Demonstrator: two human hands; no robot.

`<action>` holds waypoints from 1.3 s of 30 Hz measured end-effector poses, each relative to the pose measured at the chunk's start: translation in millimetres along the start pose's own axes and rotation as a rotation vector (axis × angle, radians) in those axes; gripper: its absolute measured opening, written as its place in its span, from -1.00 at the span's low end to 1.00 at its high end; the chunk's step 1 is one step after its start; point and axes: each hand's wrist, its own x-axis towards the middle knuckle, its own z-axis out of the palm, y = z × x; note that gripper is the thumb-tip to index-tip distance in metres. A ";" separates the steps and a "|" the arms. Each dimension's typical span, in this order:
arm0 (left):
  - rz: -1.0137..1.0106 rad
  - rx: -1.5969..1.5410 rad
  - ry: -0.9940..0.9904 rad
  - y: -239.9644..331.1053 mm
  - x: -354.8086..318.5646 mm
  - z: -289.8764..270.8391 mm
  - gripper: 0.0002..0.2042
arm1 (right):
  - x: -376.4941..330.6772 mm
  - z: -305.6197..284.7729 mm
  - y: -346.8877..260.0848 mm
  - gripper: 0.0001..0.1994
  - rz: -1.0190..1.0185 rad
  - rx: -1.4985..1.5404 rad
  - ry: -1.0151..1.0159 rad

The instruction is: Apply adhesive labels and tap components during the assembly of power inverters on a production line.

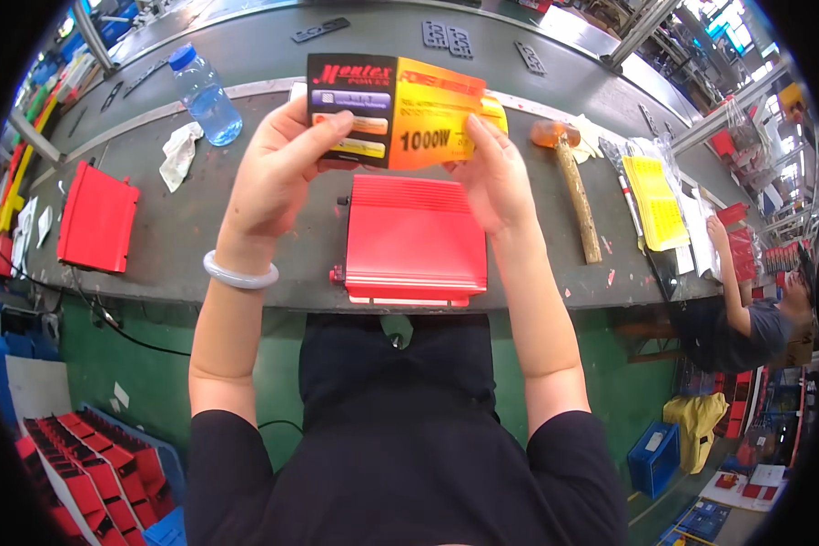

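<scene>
Both hands hold a glossy printed label (419,114), black on its left part and orange-yellow on its right, raised above the bench. My left hand (282,159) pinches its left end, thumb on the front. At the right end my right hand (496,173) grips it the same way, and a bit of yellow shows behind that edge. Below the label lies a red power inverter (416,237) with a ribbed top and small knobs on its left side; neither hand touches it. The fingers behind the label are mostly hidden.
On the grey bench (291,250) stand another red case (98,218), a water bottle (207,96) and crumpled tissue (181,155). To the right lie an orange-headed mallet (578,196) and yellow sheets (655,202). Flat dark plates (446,38) rest beyond. A co-worker (737,318) sits at right.
</scene>
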 end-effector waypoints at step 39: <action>-0.075 0.103 0.129 -96.9 -16.8 1.2 -0.37 | -22.5 -65.1 35.9 -0.79 -0.332 0.336 0.163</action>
